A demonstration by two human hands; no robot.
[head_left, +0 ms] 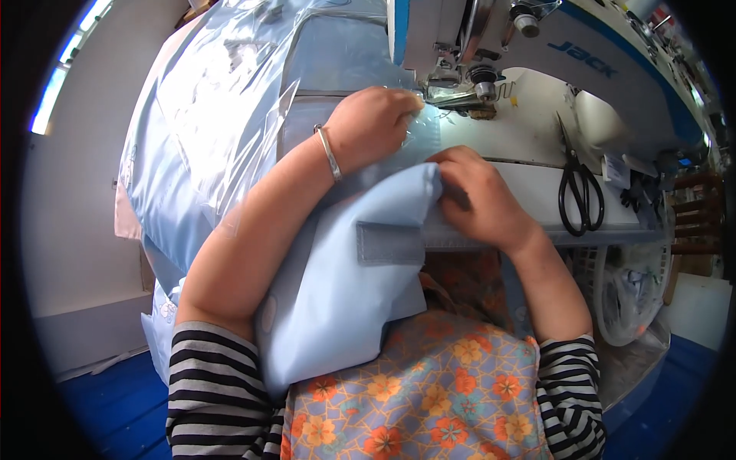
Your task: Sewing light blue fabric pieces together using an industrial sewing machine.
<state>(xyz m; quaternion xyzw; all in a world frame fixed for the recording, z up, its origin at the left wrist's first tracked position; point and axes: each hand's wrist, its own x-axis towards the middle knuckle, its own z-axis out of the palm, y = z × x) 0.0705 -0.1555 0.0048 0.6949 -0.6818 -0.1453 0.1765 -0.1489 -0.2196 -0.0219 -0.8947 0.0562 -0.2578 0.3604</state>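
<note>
Light blue fabric (337, 284) drapes over my lap and up onto the sewing machine bed, with a grey rectangular patch (391, 244) on it. My left hand (372, 126) is closed, its fingertips pinching the fabric close to the presser foot area. Below and to the right, my right hand (479, 195) grips a folded edge of the same fabric, its fingertips partly hidden. The sewing machine (552, 57) is white with blue trim, and its needle area stands just beyond my left fingertips. Clear plastic film (230, 100) lies over the blue fabric on the left.
Black-handled scissors (580, 192) lie on the right of the machine table (521, 184), blades pointing away. Small odds and ends sit beside them. Under the table's right end hangs a white plastic basket (632, 287) with clear bags in it. A wall (84, 207) rises at the left.
</note>
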